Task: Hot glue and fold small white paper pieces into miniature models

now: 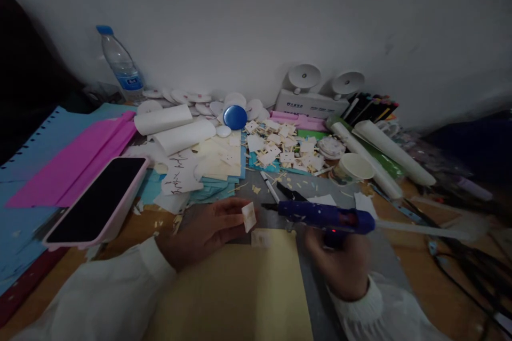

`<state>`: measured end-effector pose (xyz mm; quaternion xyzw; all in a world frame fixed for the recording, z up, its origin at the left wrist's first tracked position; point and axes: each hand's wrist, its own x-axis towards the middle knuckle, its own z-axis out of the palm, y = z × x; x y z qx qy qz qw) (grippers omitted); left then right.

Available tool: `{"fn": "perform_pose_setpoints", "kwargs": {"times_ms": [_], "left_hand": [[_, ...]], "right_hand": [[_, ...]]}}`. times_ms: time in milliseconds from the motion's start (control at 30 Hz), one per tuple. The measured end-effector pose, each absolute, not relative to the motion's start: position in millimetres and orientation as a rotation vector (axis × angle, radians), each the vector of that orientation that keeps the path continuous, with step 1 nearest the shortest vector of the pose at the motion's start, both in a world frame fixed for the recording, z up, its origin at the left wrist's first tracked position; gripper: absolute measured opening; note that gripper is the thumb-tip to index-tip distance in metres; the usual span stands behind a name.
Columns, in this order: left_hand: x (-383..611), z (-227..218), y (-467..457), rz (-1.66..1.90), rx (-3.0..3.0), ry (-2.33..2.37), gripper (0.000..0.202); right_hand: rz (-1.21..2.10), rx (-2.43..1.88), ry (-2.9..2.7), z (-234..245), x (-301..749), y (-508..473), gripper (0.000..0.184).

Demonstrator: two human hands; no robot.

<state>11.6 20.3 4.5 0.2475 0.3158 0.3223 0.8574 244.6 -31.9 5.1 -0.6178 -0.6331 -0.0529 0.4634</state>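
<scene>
Between the fingers of my left hand (212, 229) is a small white square piece (248, 217), tilted up with its face toward the right. My right hand (342, 264), blurred by motion, is wrapped round the grip of a blue hot glue gun (320, 216). Its dark nozzle points left, a short gap from the square piece, and a red light glows on its body. A long clear glue stick (420, 229) sticks out of its rear. Below both hands lies a sheet of yellow paper (240, 287), with another small pale square (261, 238) at its top edge.
A heap of small square pieces (284, 146) lies behind the hands. A paper cup (354, 168) stands right of it. A phone (100, 202) and pink paper (76, 162) lie left; a water bottle (122, 64) leans by the wall. Black cables (464, 266) tangle at right.
</scene>
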Motion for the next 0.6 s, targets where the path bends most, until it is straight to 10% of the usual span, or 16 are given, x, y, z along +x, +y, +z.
{"fn": "perform_pose_setpoints", "kwargs": {"times_ms": [600], "left_hand": [[11.4,-5.8,21.5,0.668,0.568,0.619,0.024]], "right_hand": [[-0.188,-1.565,-1.669,3.7,243.7,-33.4,0.025]]}}
